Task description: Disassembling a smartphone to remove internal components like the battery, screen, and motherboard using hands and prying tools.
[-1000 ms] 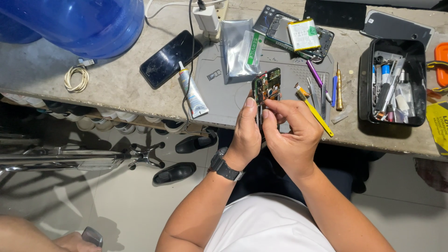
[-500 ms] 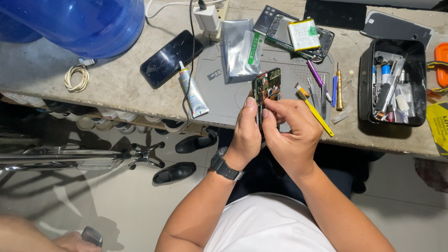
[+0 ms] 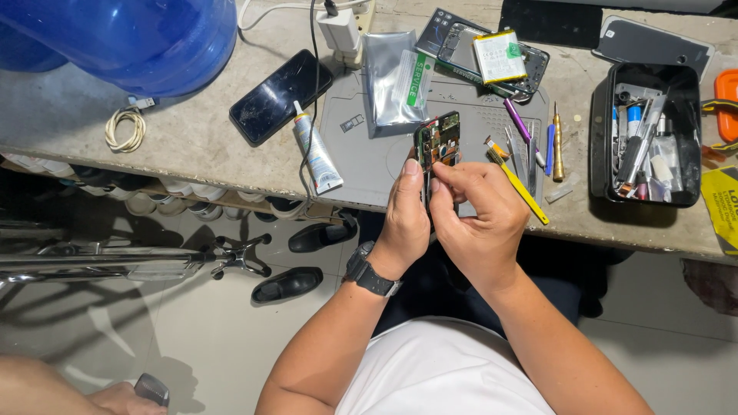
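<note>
I've got both hands, left hand (image 3: 405,223) and right hand (image 3: 478,223), fingers clamped on the opened phone (image 3: 438,142), just above the gray mat (image 3: 369,154) on the counter (image 3: 184,142).

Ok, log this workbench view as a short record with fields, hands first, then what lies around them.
left hand: grips the opened phone from the left, watch on wrist
right hand: grips the same phone from the right
opened phone: held upright above the grey mat, circuit boards showing
left of mat: glue tube, black phone
right of mat: screwdrivers, black tool tray
far edge: second opened phone with battery
</note>
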